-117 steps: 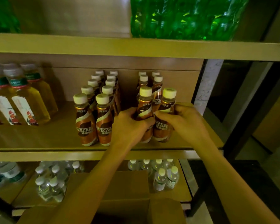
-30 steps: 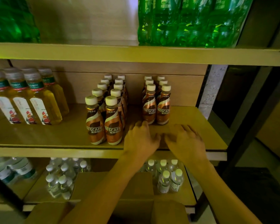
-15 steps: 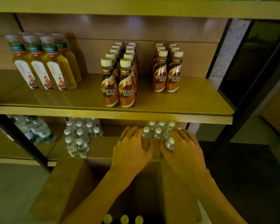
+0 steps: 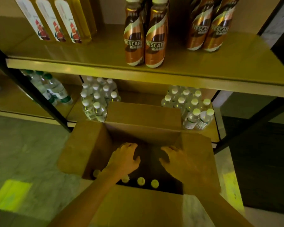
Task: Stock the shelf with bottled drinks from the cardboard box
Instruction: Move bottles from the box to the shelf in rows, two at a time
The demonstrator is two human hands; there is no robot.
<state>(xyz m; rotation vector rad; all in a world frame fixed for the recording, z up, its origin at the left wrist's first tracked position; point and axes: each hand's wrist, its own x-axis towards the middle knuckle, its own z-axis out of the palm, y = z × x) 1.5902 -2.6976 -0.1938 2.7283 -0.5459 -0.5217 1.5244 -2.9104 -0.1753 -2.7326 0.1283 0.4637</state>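
Note:
An open cardboard box (image 4: 82,149) stands on the floor in front of the shelf (image 4: 138,76). Several pale bottle caps (image 4: 141,181) show along its near side; the far part of the box is dark. My left hand (image 4: 124,158) and my right hand (image 4: 175,158) are both inside the box, palms down, fingers spread, holding nothing. On the shelf above stand two rows of brown Nescafe bottles, one at the middle (image 4: 144,38) and one further right (image 4: 206,30).
Yellow drink bottles (image 4: 59,22) stand at the shelf's left. Packs of small water bottles (image 4: 97,99) sit on the lower shelf behind the box, with more at the right (image 4: 193,107). Black shelf posts (image 4: 31,94) frame the bays. Marble floor lies at the left.
My hands let go of the Nescafe bottles on the shelf, dropped past the shelf edge and went down into the box. The view tilted down to the box.

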